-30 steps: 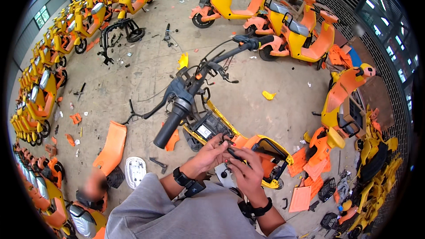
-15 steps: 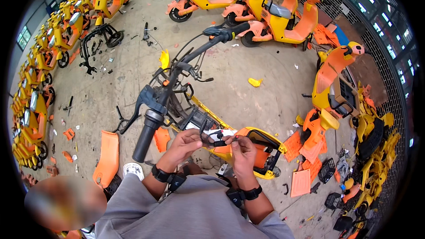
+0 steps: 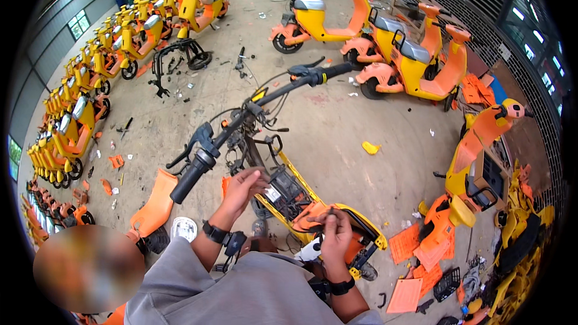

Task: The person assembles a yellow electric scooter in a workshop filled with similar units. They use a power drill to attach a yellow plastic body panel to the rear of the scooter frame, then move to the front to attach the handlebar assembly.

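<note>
A partly stripped yellow scooter stands before me, its black handlebar (image 3: 259,111) slanting up to the right. My left hand (image 3: 241,191) is at the near side of the opened body, fingers stretched toward the black parts and wires (image 3: 290,191) inside the yellow frame. Nothing shows in its grip. Over the orange and yellow rear section (image 3: 361,241), my right hand (image 3: 336,235) has thumb and fingers pinched together. A small dark piece shows at the fingertips, too small to name. Below that hand lies a white part (image 3: 309,251).
Orange panels (image 3: 153,204) lie on the floor at left, and more orange pieces (image 3: 405,244) at right. A yellow fragment (image 3: 371,148) lies beyond the scooter. Rows of yellow scooters (image 3: 120,45) line the left; other scooters (image 3: 415,63) stand far right. Yellow body parts (image 3: 530,253) are heaped at right.
My hands were close together on a black cable; the left has moved away to the left, over the frame. The right stays pinched, slightly lower and to the right. The view has shifted.
</note>
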A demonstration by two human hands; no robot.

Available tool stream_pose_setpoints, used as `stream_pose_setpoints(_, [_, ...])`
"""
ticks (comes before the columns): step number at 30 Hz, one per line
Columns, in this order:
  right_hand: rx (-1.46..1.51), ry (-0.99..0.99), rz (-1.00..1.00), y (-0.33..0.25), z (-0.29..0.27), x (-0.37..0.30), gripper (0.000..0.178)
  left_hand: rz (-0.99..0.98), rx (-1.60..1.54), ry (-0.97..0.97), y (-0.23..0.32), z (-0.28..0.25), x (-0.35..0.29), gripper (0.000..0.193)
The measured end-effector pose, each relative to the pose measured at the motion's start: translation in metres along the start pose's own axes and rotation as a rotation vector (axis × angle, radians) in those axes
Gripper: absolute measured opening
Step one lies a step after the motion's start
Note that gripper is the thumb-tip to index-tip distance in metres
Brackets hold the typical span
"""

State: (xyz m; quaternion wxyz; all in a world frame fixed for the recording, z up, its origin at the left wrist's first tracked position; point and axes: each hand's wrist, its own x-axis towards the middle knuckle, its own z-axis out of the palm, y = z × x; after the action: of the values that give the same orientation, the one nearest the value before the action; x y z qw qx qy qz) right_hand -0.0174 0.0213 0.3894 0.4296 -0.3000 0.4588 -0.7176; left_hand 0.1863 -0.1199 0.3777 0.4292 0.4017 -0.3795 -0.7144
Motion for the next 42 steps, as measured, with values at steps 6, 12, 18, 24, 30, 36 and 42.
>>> stream_pose_setpoints(6, [-0.166, 0.072, 0.177, 0.009, 0.003, 0.014, 0.017, 0.347, 0.093, 0.276, 0.000, -0.024, 0.094, 0.044])
stream_pose_setpoints(12, [-0.005, 0.131, 0.182, 0.024, 0.005, 0.030, 0.021, 0.177, -0.101, 0.015, 0.013, -0.019, 0.103, 0.029])
stream_pose_setpoints(18, [-0.046, 0.046, 0.167, 0.014, 0.029, 0.049, 0.026, -0.106, -0.547, -0.195, 0.034, -0.012, 0.087, 0.017])
stream_pose_setpoints(24, [-0.131, -0.114, 0.082, 0.012, 0.063, 0.070, 0.024, -0.139, -0.553, -0.377, 0.034, -0.017, 0.080, 0.018])
stream_pose_setpoints(30, [-0.267, -0.175, 0.028, 0.016, 0.098, 0.089, 0.023, -0.253, -0.626, -0.411, 0.036, -0.027, 0.064, 0.015])
stream_pose_setpoints(36, [-0.335, -0.138, -0.157, 0.034, 0.113, 0.106, 0.020, -0.225, -0.441, -0.303, 0.036, -0.038, 0.058, 0.019])
stream_pose_setpoints(42, [-0.617, -0.196, -0.417, 0.044, 0.123, 0.106, 0.014, -0.244, -0.375, -0.243, 0.049, -0.035, 0.045, 0.016])
